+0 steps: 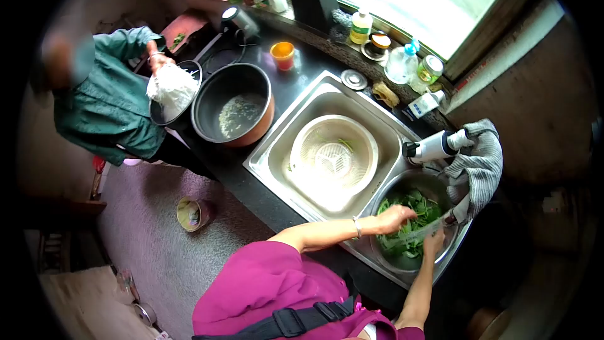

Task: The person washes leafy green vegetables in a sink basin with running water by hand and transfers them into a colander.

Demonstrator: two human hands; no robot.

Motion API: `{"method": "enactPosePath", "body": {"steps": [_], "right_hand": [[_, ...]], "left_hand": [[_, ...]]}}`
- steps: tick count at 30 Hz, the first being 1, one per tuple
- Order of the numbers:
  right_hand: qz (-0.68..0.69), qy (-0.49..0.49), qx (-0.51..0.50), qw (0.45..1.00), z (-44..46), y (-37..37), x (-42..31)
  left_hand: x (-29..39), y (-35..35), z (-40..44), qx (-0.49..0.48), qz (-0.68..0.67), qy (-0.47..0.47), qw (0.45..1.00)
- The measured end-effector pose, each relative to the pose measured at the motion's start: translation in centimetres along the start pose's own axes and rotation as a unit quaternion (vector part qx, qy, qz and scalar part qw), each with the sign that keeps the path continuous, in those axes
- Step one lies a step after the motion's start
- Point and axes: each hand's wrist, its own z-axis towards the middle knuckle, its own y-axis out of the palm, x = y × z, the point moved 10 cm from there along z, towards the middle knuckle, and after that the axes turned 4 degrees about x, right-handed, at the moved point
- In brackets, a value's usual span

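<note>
Leafy greens (pixel 412 204) lie in a metal bowl (pixel 379 249) at the right end of the sink. My left hand (pixel 396 219) is over the greens at the bowl's left side, its fingers curled toward the leaves; what they hold is too small to make out. Lower right, my right hand (pixel 433 242) reaches into the same bowl, fingers partly hidden among the greens. A perforated colander (pixel 365 151) with a few green bits sits in the sink basin (pixel 314 97), left of the bowl. The faucet (pixel 434 147) stands just above the bowl, beside a striped cloth (pixel 481 164).
At the left, a co-worker in a green jacket (pixel 116 97) holds a dark bowl of white strips (pixel 171 88). A large pot (pixel 264 119) and orange cup (pixel 283 56) stand on the counter. Bottles (pixel 360 27) line the window ledge. A bin (pixel 193 214) is on the floor.
</note>
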Motion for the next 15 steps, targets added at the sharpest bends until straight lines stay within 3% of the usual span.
{"method": "enactPosePath", "body": {"steps": [1, 2, 3, 4, 5, 6, 8, 9, 10, 12, 15], "right_hand": [[-0.057, -0.036, -0.046, 0.997, -0.7, 2.4, 0.6], [-0.03, -0.05, -0.105, 0.993, -1.5, 3.6, 0.0], [-0.011, -0.127, -0.082, 0.988, -2.0, 3.3, -0.7], [0.0, -0.128, -0.104, 0.986, -1.8, 3.7, 0.4], [-0.006, 0.005, -0.168, 0.986, -1.2, 3.2, 2.0], [0.008, 0.003, -0.145, 0.989, -0.7, 1.1, 1.1], [0.037, 0.008, -0.067, 0.997, -0.4, -0.7, 2.0], [0.024, -0.011, -0.043, 0.999, -0.6, -0.9, 2.0], [-0.02, -0.035, -0.087, 0.995, -1.1, -1.1, -0.1], [-0.026, -0.047, -0.125, 0.991, -2.1, -0.7, -2.3], [-0.032, 0.005, -0.107, 0.994, -2.6, -0.5, -1.1]], "left_hand": [[0.4, -1.4, 0.1, 0.056, 0.045, 0.06, 0.996], [1.1, -3.6, 0.3, 0.076, 0.023, 0.062, 0.995], [1.1, -5.7, 0.2, 0.108, 0.027, 0.064, 0.992], [0.9, -8.0, 0.2, 0.106, 0.011, 0.027, 0.994], [-1.1, -9.7, 0.0, 0.129, 0.01, 0.012, 0.992], [-3.3, -12.2, -0.4, 0.137, -0.003, -0.105, 0.985], [-9.3, -16.4, -1.3, 0.152, 0.108, -0.127, 0.974], [-12.0, -18.2, -2.1, 0.152, 0.197, -0.119, 0.961], [-13.7, -20.0, -2.8, 0.153, 0.286, -0.11, 0.94], [-17.7, -22.3, -4.1, 0.086, 0.292, -0.279, 0.911], [-19.9, -22.7, -4.4, 0.01, 0.365, -0.322, 0.873]]}}
